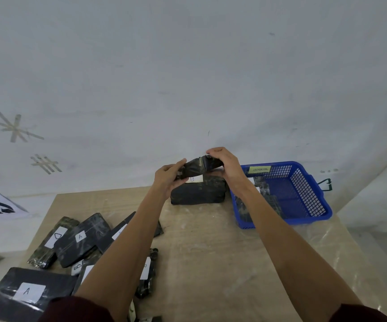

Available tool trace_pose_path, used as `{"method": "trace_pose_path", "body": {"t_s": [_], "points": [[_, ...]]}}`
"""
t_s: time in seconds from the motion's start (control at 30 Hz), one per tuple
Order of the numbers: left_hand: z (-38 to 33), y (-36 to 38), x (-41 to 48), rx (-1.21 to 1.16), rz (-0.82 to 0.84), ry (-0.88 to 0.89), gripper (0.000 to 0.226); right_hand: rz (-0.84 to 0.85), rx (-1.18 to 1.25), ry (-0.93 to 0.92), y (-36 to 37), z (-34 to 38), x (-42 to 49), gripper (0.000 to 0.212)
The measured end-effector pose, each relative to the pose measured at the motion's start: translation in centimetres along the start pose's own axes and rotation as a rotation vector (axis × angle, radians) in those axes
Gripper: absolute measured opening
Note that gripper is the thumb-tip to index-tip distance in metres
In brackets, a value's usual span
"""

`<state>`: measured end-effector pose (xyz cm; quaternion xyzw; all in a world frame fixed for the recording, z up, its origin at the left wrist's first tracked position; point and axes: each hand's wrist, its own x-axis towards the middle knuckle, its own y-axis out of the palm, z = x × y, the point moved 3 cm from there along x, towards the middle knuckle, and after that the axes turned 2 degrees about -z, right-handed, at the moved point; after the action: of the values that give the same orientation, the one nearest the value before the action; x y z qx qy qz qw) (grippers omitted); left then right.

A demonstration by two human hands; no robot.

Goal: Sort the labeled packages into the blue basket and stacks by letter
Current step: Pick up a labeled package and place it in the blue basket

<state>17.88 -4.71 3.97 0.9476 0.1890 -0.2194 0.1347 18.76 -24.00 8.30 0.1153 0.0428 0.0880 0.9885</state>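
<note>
Nearest, at the left edge of the counter [211, 252], lies a loose pile of black packages [81, 242]. At least seven can be counted, and the left forearm hides part of the pile. Legible labels: two A, one D, one B.

Beyond the pile, one package [198, 165] is held in the air. The left hand [168, 180] curls round its left end and the right hand [225, 163] pinches its right end from above.

Directly beneath it, a black package labelled B [199, 194] rests on the counter.

Just right of that stands one blue basket [304, 220], tagged ABNORMAL. It contains at least two dark packages; the exact count cannot be told.

The counter is pale wood. Behind it is a white wall [187, 66] with two tape marks.
</note>
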Motion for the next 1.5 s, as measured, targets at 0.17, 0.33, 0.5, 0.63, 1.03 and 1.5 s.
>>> {"method": "trace_pose_path", "body": {"t_s": [0.17, 0.33, 0.5, 0.63, 1.03, 1.5], "points": [[0.1, -0.2, 0.1, -0.010, 0.024, -0.032, 0.055, 0.037, 0.125, -0.004, -1.1, -1.0, -0.1, 0.025], [-0.2, -0.5, -0.7, 0.007, 0.067, -0.053, 0.099, 0.024, 0.197, 0.019, -1.8, -1.6, -0.4, 0.024], [0.0, -1.3, 0.1, 0.200, 0.064, -0.074, 0.098, 0.043, 0.244, 0.016, -2.0, -1.4, -0.4, 0.025], [0.4, -1.5, 0.2, 0.335, 0.057, -0.041, 0.094, 0.058, 0.204, -0.023, -1.7, -1.1, -0.3, 0.023], [0.6, -2.1, 0.5, 0.330, 0.060, -0.019, 0.101, 0.051, 0.188, -0.031, -1.4, -0.9, -0.2, 0.019], [0.2, -3.4, 1.2, 0.162, -0.129, 0.085, 0.058, -0.159, -0.075, 0.124, -4.5, -3.2, 0.1, 0.045]]}}
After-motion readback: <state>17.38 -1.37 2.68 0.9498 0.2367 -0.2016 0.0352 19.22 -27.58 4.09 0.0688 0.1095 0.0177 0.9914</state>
